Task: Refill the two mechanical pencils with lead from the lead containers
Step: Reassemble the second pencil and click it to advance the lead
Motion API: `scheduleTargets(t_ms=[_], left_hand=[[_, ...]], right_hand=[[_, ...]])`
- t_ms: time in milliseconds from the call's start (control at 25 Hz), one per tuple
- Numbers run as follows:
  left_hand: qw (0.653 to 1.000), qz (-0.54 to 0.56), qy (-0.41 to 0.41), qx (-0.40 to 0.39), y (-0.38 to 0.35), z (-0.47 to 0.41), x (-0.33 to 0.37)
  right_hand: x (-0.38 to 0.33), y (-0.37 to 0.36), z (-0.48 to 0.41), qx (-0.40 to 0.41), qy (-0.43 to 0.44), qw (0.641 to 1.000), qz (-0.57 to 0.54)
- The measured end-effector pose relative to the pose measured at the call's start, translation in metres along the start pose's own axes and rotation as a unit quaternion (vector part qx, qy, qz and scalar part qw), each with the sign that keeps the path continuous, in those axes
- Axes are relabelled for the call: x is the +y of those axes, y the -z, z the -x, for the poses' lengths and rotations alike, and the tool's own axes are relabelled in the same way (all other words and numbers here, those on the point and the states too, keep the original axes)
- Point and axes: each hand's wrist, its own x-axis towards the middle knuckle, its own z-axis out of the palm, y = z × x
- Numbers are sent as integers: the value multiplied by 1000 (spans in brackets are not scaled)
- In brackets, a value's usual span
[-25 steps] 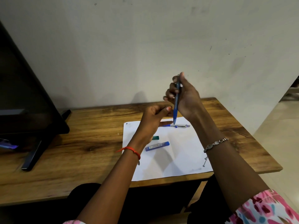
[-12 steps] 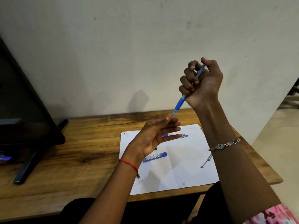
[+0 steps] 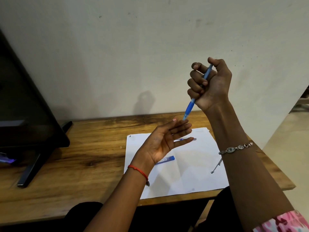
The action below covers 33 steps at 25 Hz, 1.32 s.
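- Right grip (image 3: 210,84) fisted round the pencil (image 3: 189,108), its axis slanting tip-down to the left.
- Left grip (image 3: 160,144) spread, palm up, empty, fingertips (image 3: 186,121) right at that tip.

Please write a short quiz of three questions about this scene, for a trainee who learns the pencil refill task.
1. The right hand grips a blue plastic mechanical pencil. Where does its tip point? A) up at the wall B) down toward the fingertips of the left hand C) at the black monitor
2. True or false: the left hand is curled around the blue rectangular lead container.
3. Fill in: the second mechanical pencil lies on a white sheet of ____.
Key: 1 B. 2 False: the left hand is open, palm up; the container lies on the white sheet. 3 paper.
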Motion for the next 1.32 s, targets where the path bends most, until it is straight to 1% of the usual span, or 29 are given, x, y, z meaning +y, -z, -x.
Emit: scheduleTargets(t_ms=[280, 560, 640, 760, 800, 880, 1000, 1120, 1320], left_hand=[[1000, 9, 7, 1, 2, 0, -1], [1000, 1, -17, 7, 1, -1, -2], [1000, 0, -26, 11, 1, -2, -2], [999, 1, -40, 21, 2, -4, -1], [999, 2, -42, 24, 1, -4, -1], [999, 5, -39, 27, 2, -4, -1], [999, 30, -17, 32, 6, -4, -1], [998, 52, -1, 35, 10, -6, 1], [997, 61, 10, 38, 12, -7, -1]], right_hand=[[-1, 2, 1, 12, 10, 1000, -23], [6, 0, -1, 13, -8, 1000, 19], [9, -1, 0, 3, -29, 999, 33], [13, 0, 1, -10, -102, 991, 88], [14, 1, 1, -12, -119, 988, 92], [17, 2, 0, -6, -130, 989, 67], [15, 1, 1, 22, -109, 994, 23], [11, 1, 2, 46, -76, 996, 7], [8, 3, 3, 42, -51, 998, 0]])
